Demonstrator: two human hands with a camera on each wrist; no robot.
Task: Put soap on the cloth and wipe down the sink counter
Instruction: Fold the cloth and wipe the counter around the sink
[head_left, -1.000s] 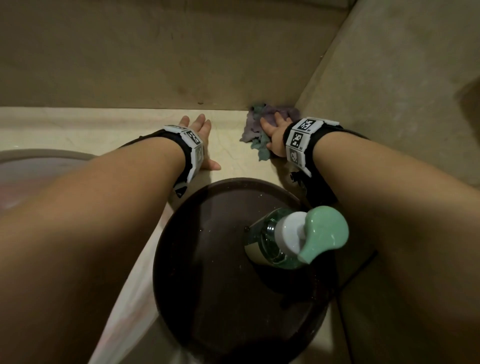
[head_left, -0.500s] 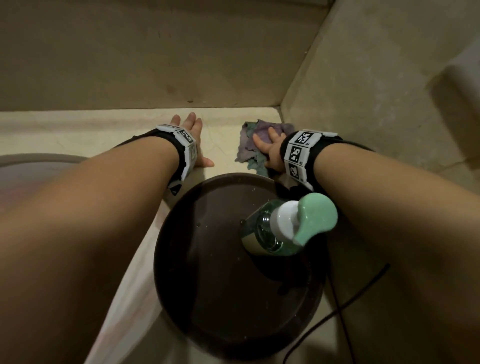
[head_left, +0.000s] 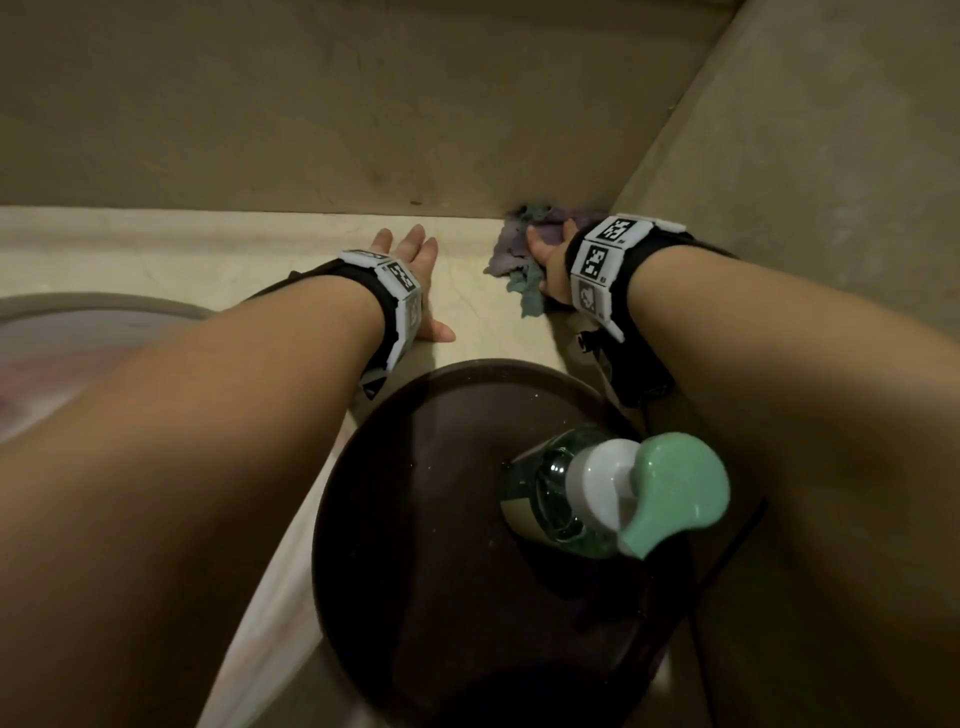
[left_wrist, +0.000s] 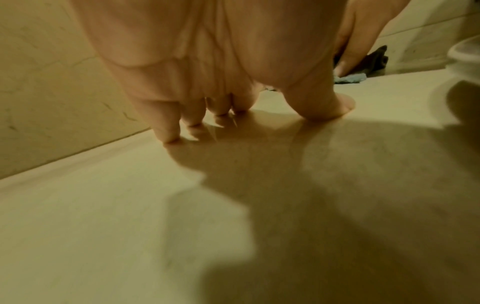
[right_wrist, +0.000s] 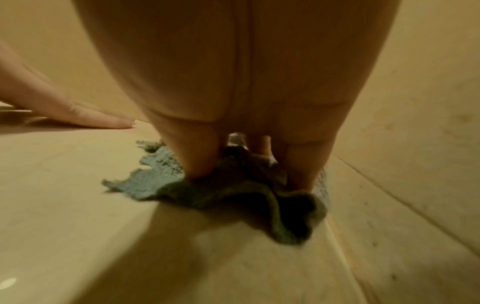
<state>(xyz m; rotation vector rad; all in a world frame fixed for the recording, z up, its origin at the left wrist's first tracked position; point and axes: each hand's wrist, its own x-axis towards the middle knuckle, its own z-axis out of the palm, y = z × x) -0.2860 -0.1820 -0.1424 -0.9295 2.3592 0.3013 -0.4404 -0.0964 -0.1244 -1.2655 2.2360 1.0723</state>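
A ragged purple and teal cloth (head_left: 511, 254) lies on the beige sink counter (head_left: 208, 260), pushed into the back right corner where the two walls meet. My right hand (head_left: 545, 260) presses down on it, thumb and fingers spread over the bunched fabric (right_wrist: 233, 191). My left hand (head_left: 415, 270) lies flat on the bare counter a little left of the cloth, fingers straight and fingertips (left_wrist: 171, 135) touching the surface. The clear soap bottle (head_left: 561, 499) with a mint green pump stands close to me, between my forearms.
The soap bottle stands on a dark round tray (head_left: 415, 493). A sink basin's rim (head_left: 78, 306) curves in at the left. Walls close the counter at the back and right (head_left: 805, 182). A black cable (head_left: 727, 561) trails by the tray's right side.
My right hand drew the cloth a little out of the corner, then pushed it back in against the walls. My left hand stayed flat in the same spot.
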